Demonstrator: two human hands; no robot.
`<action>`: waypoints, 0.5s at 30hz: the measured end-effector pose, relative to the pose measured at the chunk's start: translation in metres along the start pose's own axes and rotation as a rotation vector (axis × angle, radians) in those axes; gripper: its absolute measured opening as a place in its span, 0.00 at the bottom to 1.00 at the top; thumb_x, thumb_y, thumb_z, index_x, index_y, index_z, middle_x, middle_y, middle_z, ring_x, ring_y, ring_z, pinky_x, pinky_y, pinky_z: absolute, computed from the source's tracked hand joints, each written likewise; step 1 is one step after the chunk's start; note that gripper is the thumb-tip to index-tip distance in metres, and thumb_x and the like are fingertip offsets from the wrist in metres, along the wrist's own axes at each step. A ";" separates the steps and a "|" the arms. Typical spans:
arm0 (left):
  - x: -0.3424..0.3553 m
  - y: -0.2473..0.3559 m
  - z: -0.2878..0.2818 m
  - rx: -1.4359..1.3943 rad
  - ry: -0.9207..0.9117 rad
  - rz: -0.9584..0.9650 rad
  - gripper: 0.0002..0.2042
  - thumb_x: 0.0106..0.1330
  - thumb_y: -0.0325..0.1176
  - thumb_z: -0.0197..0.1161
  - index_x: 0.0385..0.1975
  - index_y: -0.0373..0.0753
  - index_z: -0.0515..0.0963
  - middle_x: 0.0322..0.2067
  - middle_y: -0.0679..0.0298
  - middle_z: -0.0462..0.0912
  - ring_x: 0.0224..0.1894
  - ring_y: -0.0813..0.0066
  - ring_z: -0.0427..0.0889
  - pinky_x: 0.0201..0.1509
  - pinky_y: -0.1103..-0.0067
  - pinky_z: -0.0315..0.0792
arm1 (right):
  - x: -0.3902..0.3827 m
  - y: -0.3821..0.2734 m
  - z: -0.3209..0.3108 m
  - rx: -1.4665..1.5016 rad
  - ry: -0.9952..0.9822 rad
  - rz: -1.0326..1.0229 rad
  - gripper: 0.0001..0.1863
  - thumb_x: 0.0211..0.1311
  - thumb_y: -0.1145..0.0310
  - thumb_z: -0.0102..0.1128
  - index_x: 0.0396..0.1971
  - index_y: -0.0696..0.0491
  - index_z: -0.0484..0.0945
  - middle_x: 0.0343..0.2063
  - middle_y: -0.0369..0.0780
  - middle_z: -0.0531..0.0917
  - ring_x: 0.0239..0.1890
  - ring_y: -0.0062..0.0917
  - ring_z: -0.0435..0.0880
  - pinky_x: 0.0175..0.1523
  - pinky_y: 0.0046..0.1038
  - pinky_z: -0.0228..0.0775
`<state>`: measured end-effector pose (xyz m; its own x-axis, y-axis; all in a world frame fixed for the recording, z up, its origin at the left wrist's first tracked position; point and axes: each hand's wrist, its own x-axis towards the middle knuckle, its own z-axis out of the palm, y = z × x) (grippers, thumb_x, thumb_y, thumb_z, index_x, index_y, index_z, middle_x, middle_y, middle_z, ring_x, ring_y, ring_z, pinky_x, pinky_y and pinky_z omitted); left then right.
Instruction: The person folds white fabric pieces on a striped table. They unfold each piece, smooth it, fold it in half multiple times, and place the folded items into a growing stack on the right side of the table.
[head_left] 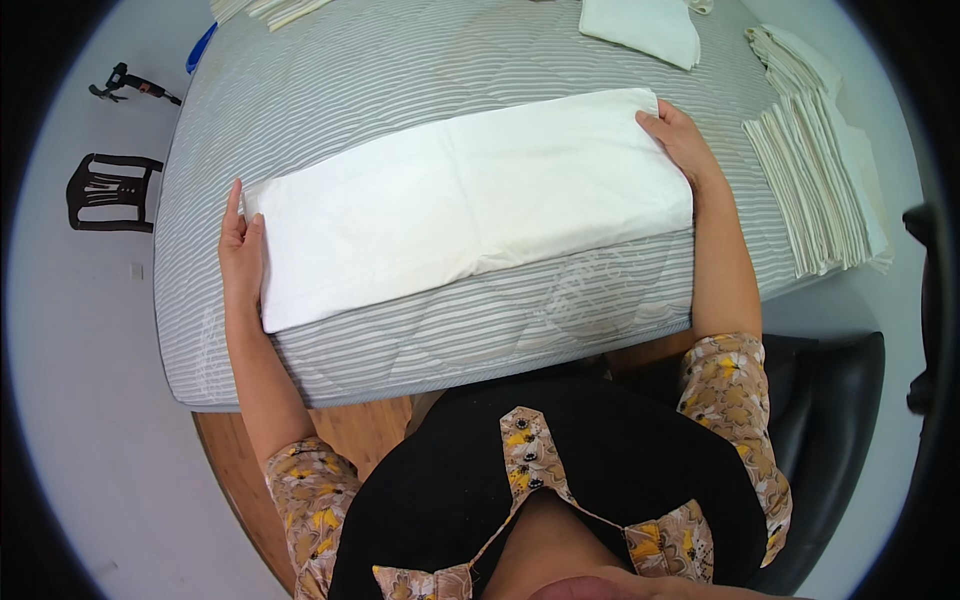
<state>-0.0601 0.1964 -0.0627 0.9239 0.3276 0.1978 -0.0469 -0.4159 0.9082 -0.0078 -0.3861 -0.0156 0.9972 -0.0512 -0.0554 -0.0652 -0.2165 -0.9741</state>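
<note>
Cloth (470,200), white, folded; left hand (241,255) & right hand (680,140) flat at ends.

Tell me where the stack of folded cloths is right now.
In the head view the stack of folded cloths lies at the right edge of the striped mattress, just right of the right hand, which rests on the large white cloth.

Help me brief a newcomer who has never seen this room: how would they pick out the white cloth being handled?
Find the grey striped mattress filling the picture. On its near edge lies the long folded white cloth, with the left hand and right hand at its two short ends. Unlike the stack of folded cloths at the right and the small folded cloth beyond, it is spread long and flat.
</note>
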 end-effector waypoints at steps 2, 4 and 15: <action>0.000 0.001 -0.002 0.105 0.013 -0.064 0.30 0.72 0.26 0.58 0.74 0.52 0.64 0.27 0.71 0.75 0.28 0.84 0.71 0.37 0.83 0.73 | 0.002 0.000 0.001 -0.116 0.034 -0.010 0.20 0.68 0.63 0.64 0.54 0.60 0.79 0.43 0.39 0.86 0.40 0.21 0.83 0.47 0.25 0.77; 0.000 0.003 -0.003 0.169 0.023 -0.092 0.31 0.71 0.27 0.59 0.74 0.50 0.64 0.25 0.72 0.72 0.27 0.84 0.69 0.35 0.84 0.71 | 0.004 0.002 0.001 -0.180 0.052 -0.025 0.20 0.67 0.63 0.65 0.53 0.60 0.79 0.43 0.39 0.86 0.40 0.20 0.83 0.47 0.24 0.76; 0.003 -0.012 -0.004 0.180 0.019 0.007 0.29 0.72 0.28 0.59 0.73 0.53 0.66 0.29 0.73 0.69 0.29 0.83 0.65 0.36 0.83 0.68 | -0.001 0.005 0.001 -0.388 0.114 -0.087 0.21 0.66 0.67 0.66 0.54 0.61 0.76 0.40 0.39 0.86 0.40 0.20 0.83 0.46 0.23 0.75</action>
<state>-0.0586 0.2059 -0.0718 0.9164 0.3394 0.2123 0.0170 -0.5630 0.8263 -0.0092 -0.3865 -0.0203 0.9905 -0.1190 0.0695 -0.0117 -0.5752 -0.8180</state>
